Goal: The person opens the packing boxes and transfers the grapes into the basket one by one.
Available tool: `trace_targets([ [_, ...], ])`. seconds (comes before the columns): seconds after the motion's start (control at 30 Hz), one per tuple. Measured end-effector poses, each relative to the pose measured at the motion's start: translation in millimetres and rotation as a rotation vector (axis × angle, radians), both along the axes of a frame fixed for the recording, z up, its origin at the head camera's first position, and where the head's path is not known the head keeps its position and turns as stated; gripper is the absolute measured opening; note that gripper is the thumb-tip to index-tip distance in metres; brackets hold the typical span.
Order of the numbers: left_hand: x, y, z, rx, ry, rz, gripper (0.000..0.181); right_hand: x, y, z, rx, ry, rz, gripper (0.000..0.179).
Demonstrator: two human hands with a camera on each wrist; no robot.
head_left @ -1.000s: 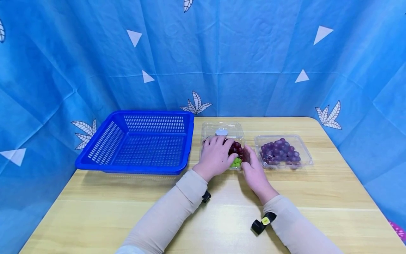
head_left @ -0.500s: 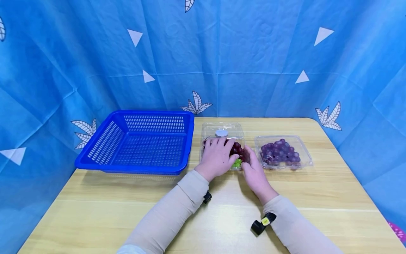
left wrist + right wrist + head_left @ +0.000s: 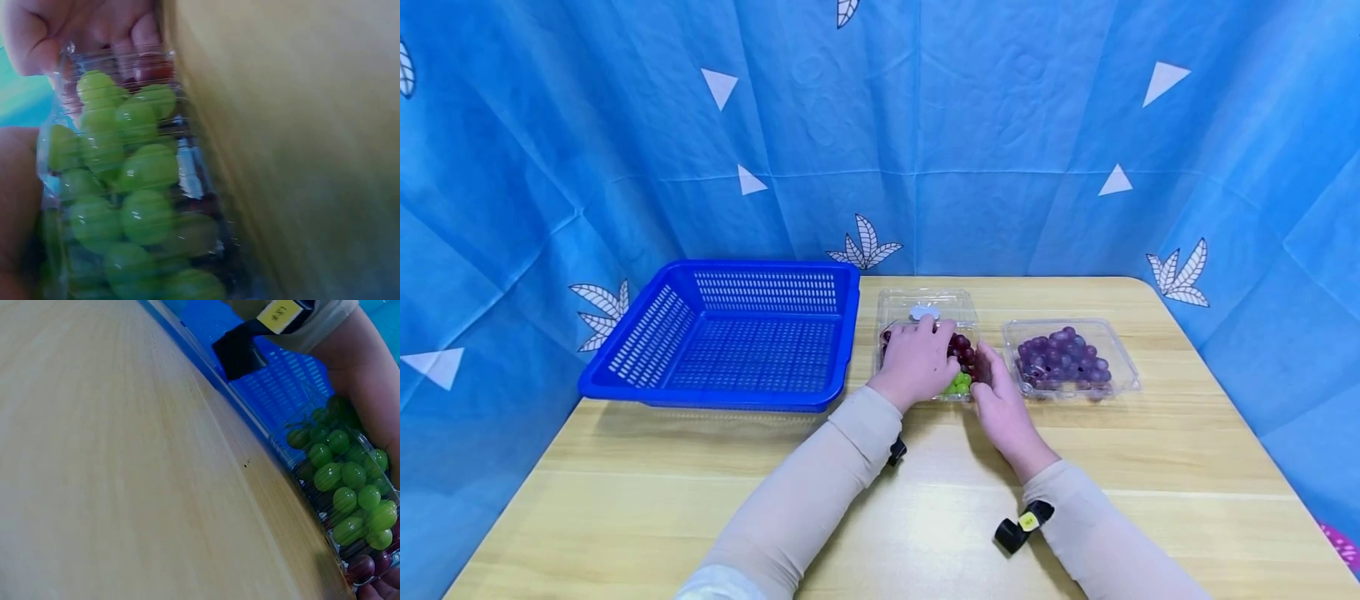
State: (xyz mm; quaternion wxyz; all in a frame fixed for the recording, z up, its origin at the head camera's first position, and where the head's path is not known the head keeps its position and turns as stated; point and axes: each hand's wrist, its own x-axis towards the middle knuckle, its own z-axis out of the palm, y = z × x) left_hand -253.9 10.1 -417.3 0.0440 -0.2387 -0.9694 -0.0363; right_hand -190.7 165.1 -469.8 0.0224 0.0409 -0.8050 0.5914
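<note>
A clear plastic clamshell box (image 3: pixel 927 297) stands mid-table with its lid folded back. Dark red grapes (image 3: pixel 964 350) fill much of it, and green grapes (image 3: pixel 958 384) lie along the near side, large in the left wrist view (image 3: pixel 147 169). My left hand (image 3: pixel 916 363) lies over the box with bent fingers reaching down among the grapes. Its fingertips are hidden, so I cannot tell what they grip. My right hand (image 3: pixel 1007 412) rests extended fingers against the box's right end, its thumb by the near corner. The left wrist view shows these fingers (image 3: pixel 145 34) behind the clear wall.
A large blue plastic basket (image 3: pixel 852 333) stands to the left, with nothing seen inside. Right of my right hand sits a second clear box (image 3: pixel 1118 358) of purple grapes (image 3: pixel 1063 360). Blue patterned cloth (image 3: pixel 1000 225) hangs behind the wooden table (image 3: pixel 1187 467).
My left hand has shifted slightly right and away from me, its fingers more bent and drawn together. More of the green grapes shows. The right hand stays put.
</note>
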Motion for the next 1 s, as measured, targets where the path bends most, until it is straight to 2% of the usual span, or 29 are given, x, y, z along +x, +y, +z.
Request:
trace_targets([
  [0.17, -3.1, 9.7, 4.7, -0.014, -0.076, 0.028, 0.066, 1.5, 0.5, 3.7, -0.008, 0.014, 0.007, 0.068],
  [0.3, -3.0, 14.9, 6.2, -0.023, -0.11, 0.059, 0.069, 2.9, 0.6, 4.2, -0.013, 0.014, 0.013, 0.068],
  [0.57, -1.3, 19.6, 3.9, 0.029, -0.092, 0.087, 0.057, 2.1, 3.7, 1.4, 0.017, 0.014, -0.002, 0.068],
  [0.8, -5.5, 20.1, 3.1, 0.001, -0.121, 0.104, 0.065, 0.9, 4.9, 1.6, 0.014, -0.005, 0.0, 0.069],
  [1.0, -7.5, 19.6, 4.6, 0.0, -0.116, 0.119, 0.057, 2.0, 1.6, 1.0, 0.004, -0.041, -0.001, 0.071],
])
